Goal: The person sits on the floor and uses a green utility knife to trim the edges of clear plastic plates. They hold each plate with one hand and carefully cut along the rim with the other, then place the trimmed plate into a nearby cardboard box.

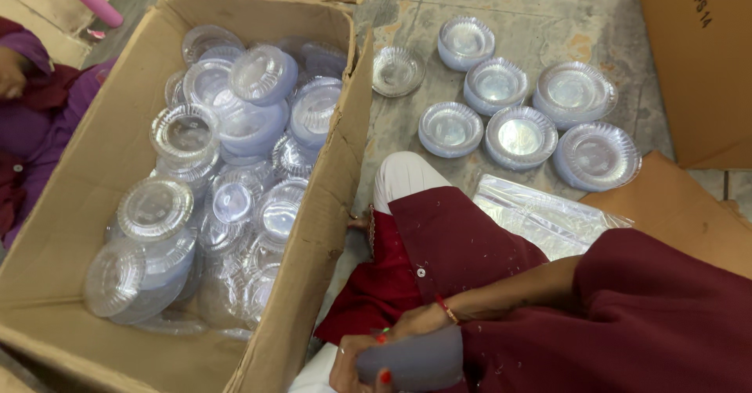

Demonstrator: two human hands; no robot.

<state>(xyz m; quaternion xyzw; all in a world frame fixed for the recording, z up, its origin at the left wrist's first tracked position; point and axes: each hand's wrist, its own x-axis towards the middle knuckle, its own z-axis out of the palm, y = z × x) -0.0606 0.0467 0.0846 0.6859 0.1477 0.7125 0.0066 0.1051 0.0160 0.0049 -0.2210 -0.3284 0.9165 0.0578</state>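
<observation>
Both hands low at bottom centre, close together. Right hand [419, 322] comes in from the right, forearm bare, sleeve pushed up, wrist bent, fingers curled in a grip. Left hand [350, 368] below it, fingers wrapped, nails painted red.

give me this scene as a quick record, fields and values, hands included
setting: concrete floor, person seated
left hand: grips the lower left edge of a stack of clear bowls
right hand: rests on top of the same stack
cardboard box: open, holds many stacked clear bowls
floor bowls: seven small piles in loose rows
plastic bags: flat, by the knee
other person: purple sleeve at left
</observation>
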